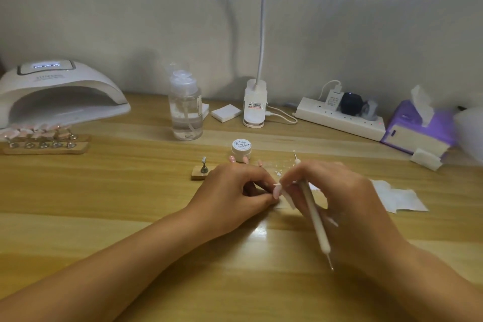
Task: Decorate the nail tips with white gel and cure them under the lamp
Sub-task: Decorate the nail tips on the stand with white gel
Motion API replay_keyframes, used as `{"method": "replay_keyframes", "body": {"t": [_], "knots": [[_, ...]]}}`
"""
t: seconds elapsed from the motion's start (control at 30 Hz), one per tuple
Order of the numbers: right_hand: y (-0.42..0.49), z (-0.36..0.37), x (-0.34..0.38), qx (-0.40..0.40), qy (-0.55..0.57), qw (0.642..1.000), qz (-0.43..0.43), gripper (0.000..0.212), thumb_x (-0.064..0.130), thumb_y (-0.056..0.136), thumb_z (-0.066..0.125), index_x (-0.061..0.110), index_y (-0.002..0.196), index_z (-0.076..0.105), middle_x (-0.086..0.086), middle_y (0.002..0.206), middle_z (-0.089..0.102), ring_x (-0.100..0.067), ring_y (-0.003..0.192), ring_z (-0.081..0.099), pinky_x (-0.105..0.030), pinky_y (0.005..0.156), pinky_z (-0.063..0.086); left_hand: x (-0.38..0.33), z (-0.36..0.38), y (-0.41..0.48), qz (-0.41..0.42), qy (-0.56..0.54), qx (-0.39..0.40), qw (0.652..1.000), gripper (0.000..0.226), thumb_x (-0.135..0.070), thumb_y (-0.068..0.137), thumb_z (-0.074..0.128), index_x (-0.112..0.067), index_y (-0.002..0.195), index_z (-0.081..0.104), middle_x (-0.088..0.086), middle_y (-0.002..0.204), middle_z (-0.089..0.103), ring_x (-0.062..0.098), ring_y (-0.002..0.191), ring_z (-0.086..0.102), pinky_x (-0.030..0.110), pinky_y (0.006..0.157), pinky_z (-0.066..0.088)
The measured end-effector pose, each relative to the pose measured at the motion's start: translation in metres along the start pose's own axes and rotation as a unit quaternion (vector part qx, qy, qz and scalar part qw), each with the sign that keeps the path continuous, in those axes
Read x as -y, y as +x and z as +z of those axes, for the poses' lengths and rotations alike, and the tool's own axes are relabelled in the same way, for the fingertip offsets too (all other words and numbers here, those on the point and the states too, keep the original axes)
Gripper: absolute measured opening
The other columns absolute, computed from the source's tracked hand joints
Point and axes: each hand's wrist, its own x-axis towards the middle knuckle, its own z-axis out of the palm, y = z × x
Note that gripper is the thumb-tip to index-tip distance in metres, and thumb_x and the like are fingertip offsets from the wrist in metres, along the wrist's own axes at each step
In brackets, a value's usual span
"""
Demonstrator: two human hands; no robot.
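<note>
The tip (276,193) is a long, pale pinkish-white nail, glossy, standing out from the left hand (232,191) near the middle of the bench (130,206). That hand's grip is closed tight on it, thumb and curled fingers pinching its base. The right hand (339,196) sits just beside it, its grip closed round a tool (312,212) with a slim white shaft and a thin metal point at each end; the shaft slants from the fingers back toward the near edge. Whether its upper point touches the tip I cannot tell. A bit of white wipe shows under the right fingers.

Just beyond the hands a small white pot (241,148) stands with its printed lid on, a few loose pink nails (245,160) lie before it, and white dabs (274,168) speckle the wood. To the left a little wooden block (200,175) carries a bare metal holder.

At the far left corner the white lamp (60,91) sits with its display lit, and a rack (41,142) of pink nails stands before its mouth. Along the far edge are a clear pump bottle (186,107), white pads (226,112), a clip light (254,104), a power strip (339,117) and purple tissues (418,125). A crumpled white sheet (397,198) lies right of the hands. The bench is pale banded wood; a white creased cloth hangs behind it.
</note>
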Motion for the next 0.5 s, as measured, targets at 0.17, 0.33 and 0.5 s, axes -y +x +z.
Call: {"method": "replay_keyframes", "body": {"t": [0.17, 0.33, 0.5], "knots": [[0.001, 0.012, 0.001, -0.006, -0.015, 1.000, -0.016, 0.029, 0.001, 0.075, 0.084, 0.016, 0.091, 0.066, 0.009, 0.087, 0.069, -0.015, 0.080, 0.064, -0.037, 0.069, 0.053, 0.001, -0.002, 0.001, 0.007, 0.019, -0.005, 1.000, 0.027, -0.022, 0.081, 0.078, -0.043, 0.074, 0.063, -0.033, 0.058, 0.058, -0.009, 0.059, 0.055, 0.007, 0.063, 0.034], [0.004, 0.014, 0.000, 0.024, -0.076, 0.997, -0.013, 0.037, -0.006, 0.067, 0.083, 0.017, 0.088, 0.063, 0.001, 0.084, 0.066, -0.025, 0.078, 0.062, -0.041, 0.064, 0.052, 0.002, -0.001, 0.000, 0.003, 0.015, -0.011, 1.000, 0.017, -0.023, 0.079, 0.078, -0.038, 0.077, 0.070, -0.034, 0.058, 0.058, -0.013, 0.063, 0.057, 0.003, 0.077, 0.032], [0.001, 0.007, -0.005, -0.001, -0.080, 0.997, -0.012, 0.029, -0.003, 0.072, 0.082, 0.015, 0.088, 0.064, 0.001, 0.083, 0.067, -0.024, 0.077, 0.063, -0.044, 0.067, 0.054, 0.002, 0.000, 0.000, 0.005, 0.000, -0.016, 1.000, 0.017, -0.022, 0.080, 0.080, -0.036, 0.075, 0.072, -0.030, 0.055, 0.059, -0.007, 0.057, 0.057, 0.002, 0.078, 0.032]]}}
